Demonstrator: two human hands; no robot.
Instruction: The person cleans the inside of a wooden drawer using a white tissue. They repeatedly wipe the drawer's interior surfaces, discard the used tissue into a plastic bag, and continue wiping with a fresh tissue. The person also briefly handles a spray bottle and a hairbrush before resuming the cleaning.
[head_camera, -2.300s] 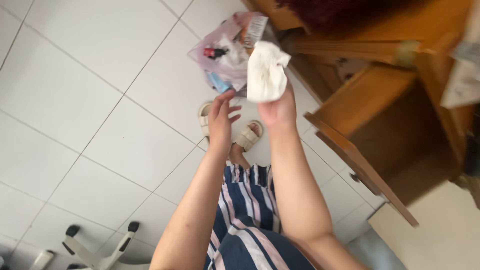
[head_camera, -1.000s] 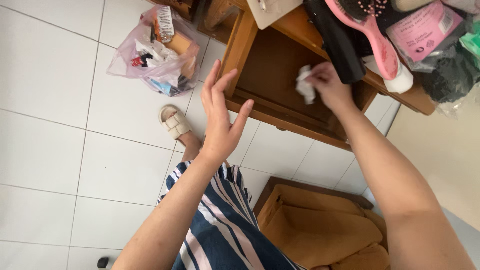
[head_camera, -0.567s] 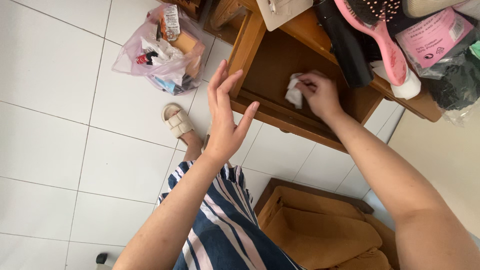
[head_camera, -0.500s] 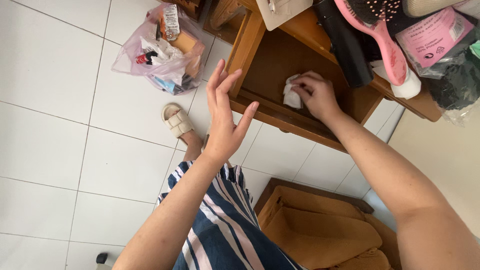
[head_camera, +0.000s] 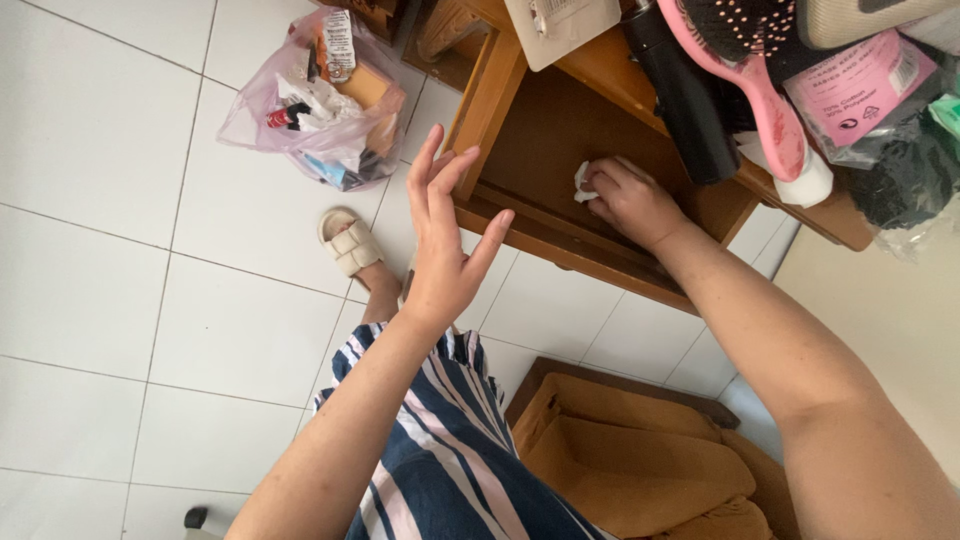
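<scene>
Right hand (head_camera: 625, 200) closed on crumpled white cloth (head_camera: 582, 182), pressed to floor of open wooden drawer (head_camera: 545, 130), centre-top of frame. Cloth at fingertips, leftward. Left hand (head_camera: 445, 245) open, fingers spread, empty, just left of drawer front.

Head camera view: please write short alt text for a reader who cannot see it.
The right hand presses a crumpled white tissue inside an open wooden drawer, while the open left hand hovers by the drawer's front corner. A clear plastic bag of small items lies on the white tiled floor.
</scene>
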